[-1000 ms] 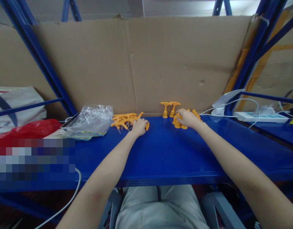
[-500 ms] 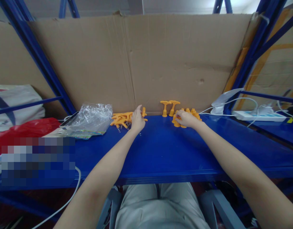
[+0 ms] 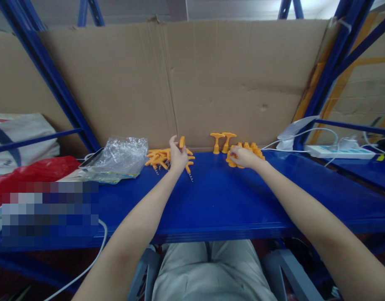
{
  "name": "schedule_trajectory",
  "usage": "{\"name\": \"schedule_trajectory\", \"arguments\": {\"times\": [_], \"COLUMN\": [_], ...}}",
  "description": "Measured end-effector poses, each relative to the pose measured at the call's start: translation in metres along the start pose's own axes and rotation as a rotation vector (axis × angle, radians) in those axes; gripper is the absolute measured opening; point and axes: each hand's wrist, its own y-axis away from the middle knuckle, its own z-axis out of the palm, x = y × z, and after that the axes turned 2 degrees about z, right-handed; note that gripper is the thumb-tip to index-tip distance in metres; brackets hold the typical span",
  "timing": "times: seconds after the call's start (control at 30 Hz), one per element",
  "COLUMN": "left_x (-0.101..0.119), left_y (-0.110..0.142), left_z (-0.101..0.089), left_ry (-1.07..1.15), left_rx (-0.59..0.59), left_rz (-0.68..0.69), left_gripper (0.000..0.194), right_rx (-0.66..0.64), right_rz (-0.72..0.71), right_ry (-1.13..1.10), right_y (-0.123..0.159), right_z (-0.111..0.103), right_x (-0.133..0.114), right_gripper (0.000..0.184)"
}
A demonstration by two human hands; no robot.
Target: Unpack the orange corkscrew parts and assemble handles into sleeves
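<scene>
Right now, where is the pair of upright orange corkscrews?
In the head view, the upright corkscrews stand right of centre at the back of the blue shelf, near the cardboard and slightly left of the right hand.

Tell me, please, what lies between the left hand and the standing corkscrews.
Loose corkscrews beside the left hand, then bare blue shelf up to the standing corkscrews, in the head view.

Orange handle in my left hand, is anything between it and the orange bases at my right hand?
Between the orange handle and the orange bases, some loose corkscrews lie beside the left hand; two upright orange pieces stand at the back, close to the direct line. Otherwise, only blue shelf shows.
</scene>
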Motion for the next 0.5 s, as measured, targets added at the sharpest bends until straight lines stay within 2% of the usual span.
{"name": "schedule_trajectory", "arguments": {"times": [0.17,0.3,0.5], "left_x": [-0.001,0.001,0.009], "left_y": [0.002,0.008,0.022], "left_z": [0.007,0.016,0.026], "left_ry": [0.071,0.141,0.206], "left_rx": [-0.049,-0.131,-0.259], "left_rz": [-0.049,-0.103,-0.266], "left_gripper": [0.052,0.059,0.064], "right_rx": [-0.017,-0.015,-0.019], "right_rz": [0.012,0.008,0.038], "right_ry": [0.027,0.051,0.078], "right_y": [0.000,0.001,0.003], "right_z": [0.001,0.001,-0.002], "right_x": [0.000,-0.001,-0.007], "right_gripper": [0.026,0.027,0.030]}}
